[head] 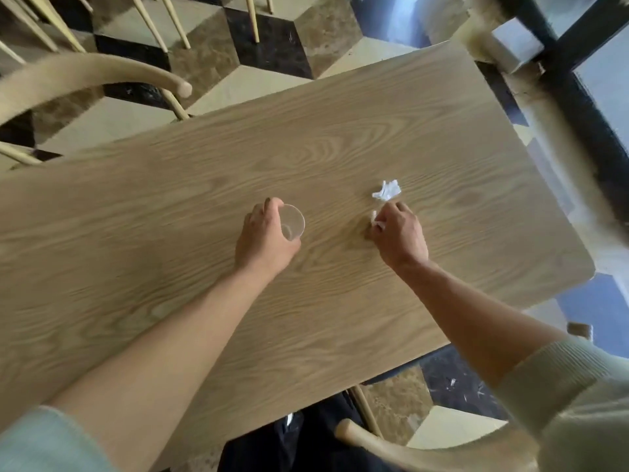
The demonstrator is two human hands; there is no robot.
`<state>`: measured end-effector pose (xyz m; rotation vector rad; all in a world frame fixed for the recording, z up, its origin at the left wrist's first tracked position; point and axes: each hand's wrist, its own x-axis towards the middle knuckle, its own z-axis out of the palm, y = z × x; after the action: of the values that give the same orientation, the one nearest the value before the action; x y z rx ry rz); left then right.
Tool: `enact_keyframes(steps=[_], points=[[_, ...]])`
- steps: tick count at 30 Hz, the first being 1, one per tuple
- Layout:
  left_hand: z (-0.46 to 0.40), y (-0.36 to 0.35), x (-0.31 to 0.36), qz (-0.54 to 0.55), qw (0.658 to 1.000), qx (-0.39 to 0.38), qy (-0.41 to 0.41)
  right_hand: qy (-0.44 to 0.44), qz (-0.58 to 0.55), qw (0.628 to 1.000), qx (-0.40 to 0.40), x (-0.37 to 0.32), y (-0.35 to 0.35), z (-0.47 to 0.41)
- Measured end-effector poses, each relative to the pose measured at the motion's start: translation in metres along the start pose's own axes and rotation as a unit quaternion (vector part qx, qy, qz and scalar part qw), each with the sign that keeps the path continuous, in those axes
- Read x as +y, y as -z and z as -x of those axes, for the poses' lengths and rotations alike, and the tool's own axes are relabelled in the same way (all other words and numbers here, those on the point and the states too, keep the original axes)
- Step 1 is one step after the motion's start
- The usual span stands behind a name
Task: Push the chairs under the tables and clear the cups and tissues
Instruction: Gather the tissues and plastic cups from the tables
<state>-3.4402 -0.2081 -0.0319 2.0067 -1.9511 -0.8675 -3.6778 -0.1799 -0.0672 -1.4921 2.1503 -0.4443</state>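
Observation:
A clear plastic cup [292,221] stands on the wooden table [170,216] near its middle, and my left hand [263,238] is wrapped around its left side. My right hand [398,231] rests on the table to the right, fingers closed on a small bit of white tissue [376,222] that peeks out at the fingertips. Just beyond that hand lies a crumpled white tissue [387,190], loose on the tabletop and apart from the fingers.
A curved wooden chair back [85,74] stands at the table's far left side. Another chair's backrest [408,447] curves at the near right by my legs. More chair legs [163,22] stand on the patterned tile floor beyond. A dark window frame [571,46] runs at the right.

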Motion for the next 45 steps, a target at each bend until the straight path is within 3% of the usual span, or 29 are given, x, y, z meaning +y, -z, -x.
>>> enact_keyframes(steps=[4, 10, 13, 16, 19, 21, 24, 29, 30, 35, 41, 45], points=[[-0.006, -0.005, 0.007, -0.015, 1.000, -0.011, -0.014, -0.026, -0.050, 0.994, 0.090, -0.007, 0.007, -0.022], [-0.002, 0.006, -0.010, -0.019, 1.000, -0.007, 0.005, -0.092, -0.027, 0.995, -0.013, -0.030, 0.006, -0.045], [0.006, 0.016, -0.024, -0.013, 1.000, 0.000, 0.018, -0.003, -0.104, 0.993, -0.064, -0.085, -0.005, -0.020], [0.014, 0.024, -0.034, -0.023, 0.999, 0.031, 0.009, 0.140, -0.144, 0.972, -0.123, -0.146, -0.020, 0.007], [0.024, 0.035, -0.051, 0.018, 0.997, 0.073, -0.005, 0.236, -0.007, 0.950, -0.204, -0.195, -0.040, 0.028], [0.030, 0.038, -0.062, 0.039, 0.996, 0.074, 0.003, 0.242, 0.117, 0.932, -0.244, -0.210, -0.051, 0.036], [0.044, 0.044, -0.084, 0.002, 0.998, 0.065, -0.014, 0.262, 0.183, 0.901, -0.293, -0.232, -0.063, 0.047], [0.071, 0.049, -0.123, 0.085, 0.991, 0.097, 0.039, 0.330, 0.269, 0.801, -0.421, -0.261, -0.069, 0.051], [0.076, 0.050, -0.130, 0.095, 0.989, 0.098, 0.049, 0.332, 0.259, 0.799, -0.429, -0.266, -0.069, 0.052], [0.091, 0.058, -0.144, 0.120, 0.981, 0.132, 0.079, 0.303, 0.078, 0.878, -0.362, -0.280, -0.072, 0.063], [0.121, 0.076, -0.168, 0.151, 0.973, 0.161, 0.069, 0.404, 0.108, 0.866, -0.273, -0.291, -0.099, 0.093], [0.150, 0.092, -0.193, 0.175, 0.956, 0.231, 0.053, 0.366, 0.127, 0.871, -0.302, -0.316, -0.130, 0.112]])
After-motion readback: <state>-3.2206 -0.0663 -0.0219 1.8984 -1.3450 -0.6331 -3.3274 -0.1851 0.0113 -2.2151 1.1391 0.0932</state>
